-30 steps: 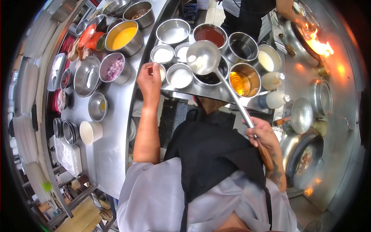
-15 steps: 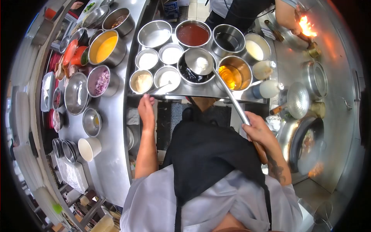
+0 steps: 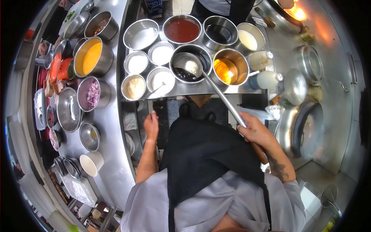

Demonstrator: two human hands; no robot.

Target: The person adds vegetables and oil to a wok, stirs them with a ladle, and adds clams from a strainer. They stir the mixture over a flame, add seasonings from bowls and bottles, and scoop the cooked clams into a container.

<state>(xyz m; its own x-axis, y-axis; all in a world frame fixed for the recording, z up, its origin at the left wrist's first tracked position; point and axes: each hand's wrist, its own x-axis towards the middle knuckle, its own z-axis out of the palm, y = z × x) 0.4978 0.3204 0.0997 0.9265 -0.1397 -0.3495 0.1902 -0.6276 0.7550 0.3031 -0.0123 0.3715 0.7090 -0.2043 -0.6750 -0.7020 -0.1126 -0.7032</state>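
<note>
My right hand [image 3: 251, 129] is wrapped round the handle of a long ladle [image 3: 222, 96], near its wooden end. The ladle's bowl lies over a steel pot of dark liquid [image 3: 198, 54], with a little pale stuff in it. Below the near edge of the tray, my left hand [image 3: 151, 125] hangs with nothing seen in it, its fingers close together. Around the dark pot stand a pot of amber liquid [image 3: 232, 65], a pot of red sauce [image 3: 182, 30] and bowls of white powder [image 3: 160, 79]. A bowl of beige paste [image 3: 134, 87] is nearest my left hand.
A steel counter [image 3: 112, 154] on the left bears a pot of yellow liquid [image 3: 91, 58], chopped onion [image 3: 92, 94] and a white tub [image 3: 91, 163]. On the right are a wok [image 3: 307, 129], a strainer [image 3: 295, 87] and flames [image 3: 297, 13]. A co-worker [image 3: 216, 7] stands beyond the tray.
The ladle's bowl has shifted left and lower over the dark pot. My left hand has dropped away from the tray's edge. The co-worker at the top has moved.
</note>
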